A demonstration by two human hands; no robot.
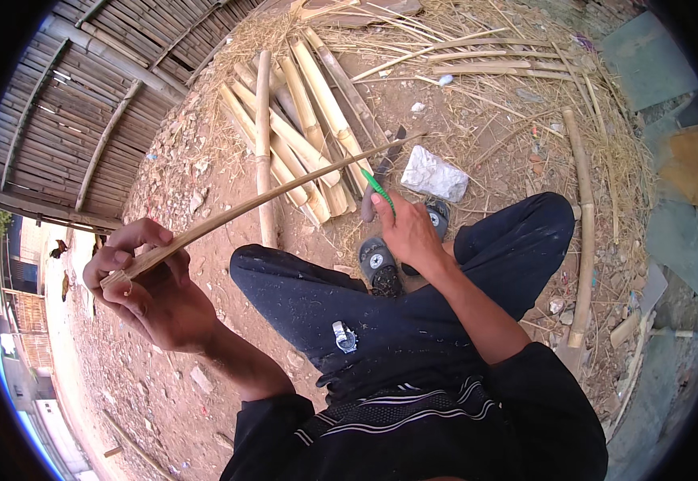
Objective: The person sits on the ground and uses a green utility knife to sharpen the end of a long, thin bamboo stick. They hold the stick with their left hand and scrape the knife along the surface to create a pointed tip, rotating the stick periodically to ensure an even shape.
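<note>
Your left hand [153, 289] is clenched around the near end of a long, thin bamboo strip [261, 202], which runs up and to the right across your raised left knee, its far tip ending above the pile of split bamboo slats [309, 128] on the dirt ground [197, 172]. Your right hand [409, 232] grips a knife with a green handle [379, 186], its dark blade pointing away from you just beside the strip's far end. A whitish stone [434, 173] lies near the knife, beyond your sandalled feet [381, 260].
</note>
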